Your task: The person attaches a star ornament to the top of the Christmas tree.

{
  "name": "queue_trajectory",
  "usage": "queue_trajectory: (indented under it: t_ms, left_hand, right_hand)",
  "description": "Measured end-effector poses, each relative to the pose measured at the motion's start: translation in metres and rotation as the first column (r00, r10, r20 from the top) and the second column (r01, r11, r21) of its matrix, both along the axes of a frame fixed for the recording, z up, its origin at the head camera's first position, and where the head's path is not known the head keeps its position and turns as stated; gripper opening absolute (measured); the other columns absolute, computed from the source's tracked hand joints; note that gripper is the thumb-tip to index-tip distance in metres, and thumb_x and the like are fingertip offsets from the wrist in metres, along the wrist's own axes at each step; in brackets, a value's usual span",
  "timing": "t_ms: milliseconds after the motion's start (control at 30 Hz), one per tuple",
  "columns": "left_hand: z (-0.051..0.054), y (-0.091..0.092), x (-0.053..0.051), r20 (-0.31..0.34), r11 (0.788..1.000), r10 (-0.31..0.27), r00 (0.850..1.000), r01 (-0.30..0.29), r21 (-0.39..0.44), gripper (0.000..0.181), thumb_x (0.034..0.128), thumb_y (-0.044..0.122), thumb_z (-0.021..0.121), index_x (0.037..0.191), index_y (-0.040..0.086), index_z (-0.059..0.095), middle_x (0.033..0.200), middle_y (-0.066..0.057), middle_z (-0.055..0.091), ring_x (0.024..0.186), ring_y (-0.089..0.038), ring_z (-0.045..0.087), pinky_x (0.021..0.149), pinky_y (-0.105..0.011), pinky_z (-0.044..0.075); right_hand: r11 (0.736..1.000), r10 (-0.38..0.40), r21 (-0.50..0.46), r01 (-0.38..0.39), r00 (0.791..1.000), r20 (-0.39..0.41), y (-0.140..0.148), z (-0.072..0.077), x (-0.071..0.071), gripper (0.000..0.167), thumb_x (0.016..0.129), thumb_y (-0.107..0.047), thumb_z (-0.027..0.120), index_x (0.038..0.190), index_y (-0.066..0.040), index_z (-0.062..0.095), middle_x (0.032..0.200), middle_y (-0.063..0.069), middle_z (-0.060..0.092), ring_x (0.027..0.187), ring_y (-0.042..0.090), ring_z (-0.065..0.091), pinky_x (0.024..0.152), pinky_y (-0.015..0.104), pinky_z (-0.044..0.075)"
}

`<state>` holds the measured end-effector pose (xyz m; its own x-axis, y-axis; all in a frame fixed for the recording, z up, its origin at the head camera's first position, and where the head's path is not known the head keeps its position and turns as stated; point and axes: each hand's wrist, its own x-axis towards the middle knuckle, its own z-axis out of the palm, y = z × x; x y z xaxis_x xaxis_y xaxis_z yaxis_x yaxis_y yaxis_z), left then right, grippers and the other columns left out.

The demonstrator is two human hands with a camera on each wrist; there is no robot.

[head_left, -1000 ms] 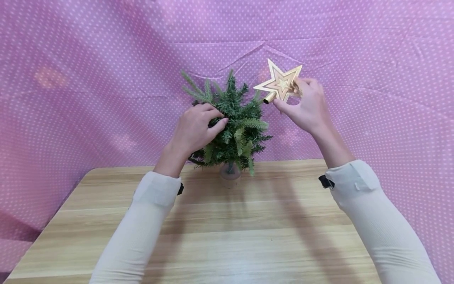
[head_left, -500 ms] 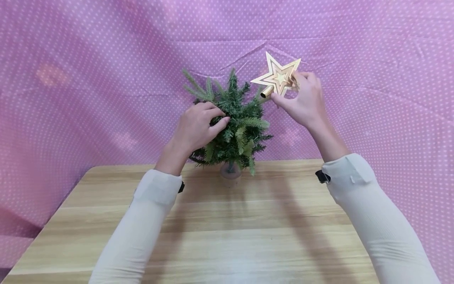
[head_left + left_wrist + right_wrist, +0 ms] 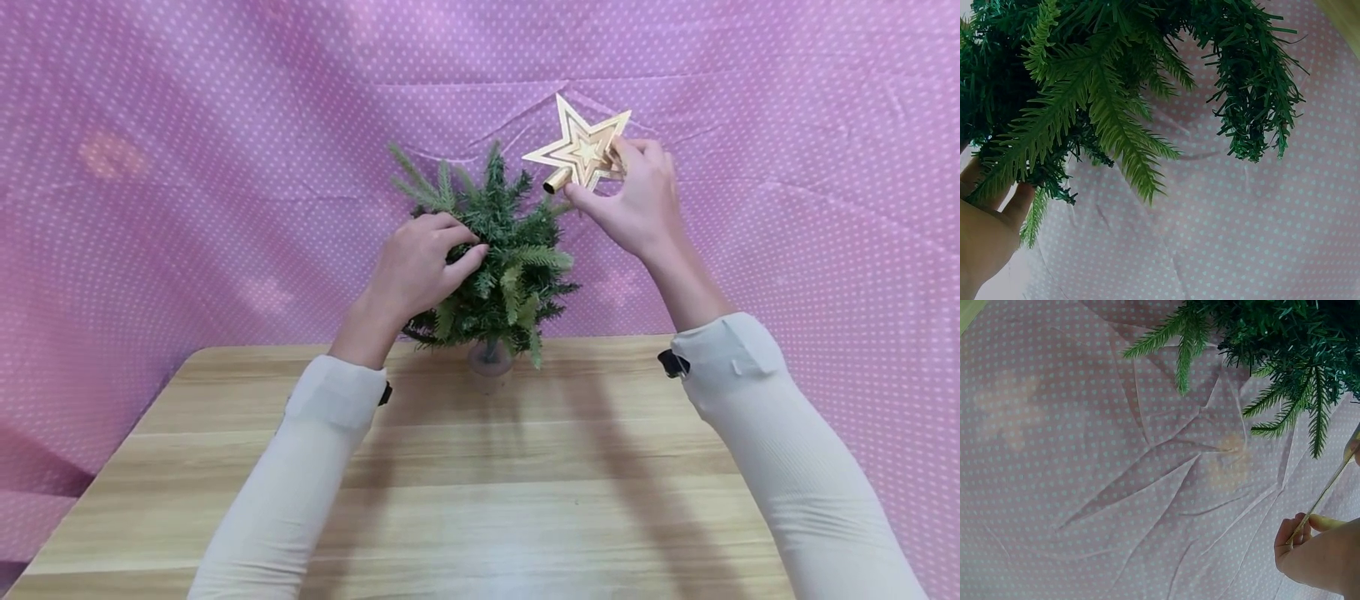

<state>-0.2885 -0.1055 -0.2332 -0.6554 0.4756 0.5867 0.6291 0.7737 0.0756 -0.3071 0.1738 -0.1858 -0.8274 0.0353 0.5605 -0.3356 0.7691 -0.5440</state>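
Note:
A small artificial Christmas tree stands upright near the table's back edge, its green branches also filling the top of both wrist views. My left hand grips it from the left, thumb and fingers among the branches; some fingertips are hidden by needles. Up to the right of the treetop, my right hand holds a gold star tree topper by its right side. The star's short hollow tube points down and left, apart from the tree. Seen from the right wrist, the star is a thin edge between fingers and thumb.
The tree's pale round base sits on a light wood-grain table. A pink dotted cloth hangs close behind and at both sides. Both sleeves have dark straps at the cuffs.
My right hand has raised the star and brought it slightly left, closer to the treetop. The left hand keeps its place on the tree, which shifts only slightly in view.

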Motion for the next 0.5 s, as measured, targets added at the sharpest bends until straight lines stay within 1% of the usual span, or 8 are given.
queue_trajectory:
  t_ms: [200,500]
  left_hand:
    - [0.0006,0.0010,-0.0003,0.005,1.000,0.001,1.000,-0.001,-0.005,0.036,0.1024,0.038,0.059,0.113,0.009,0.077,0.114,-0.010,0.071,0.109,-0.031,0.063,0.100,-0.047,0.049]
    - [-0.0003,0.0009,-0.0009,0.011,1.000,-0.001,1.000,0.001,0.002,0.036,0.1025,0.038,0.059,0.113,0.009,0.077,0.114,-0.010,0.071,0.109,-0.031,0.063,0.100,-0.048,0.048]
  right_hand:
    - [1.000,-0.018,-0.018,0.018,1.000,0.001,-0.0042,0.0014,-0.0014,0.077,0.083,-0.052,0.077,0.144,-0.011,0.056,0.143,0.011,0.048,0.129,0.025,0.041,0.107,0.040,0.037]
    - [0.999,-0.038,-0.004,0.038,0.999,0.006,-0.0098,0.0045,-0.0071,0.075,0.082,-0.052,0.077,0.143,-0.013,0.057,0.142,0.010,0.048,0.128,0.023,0.041,0.105,0.038,0.039]
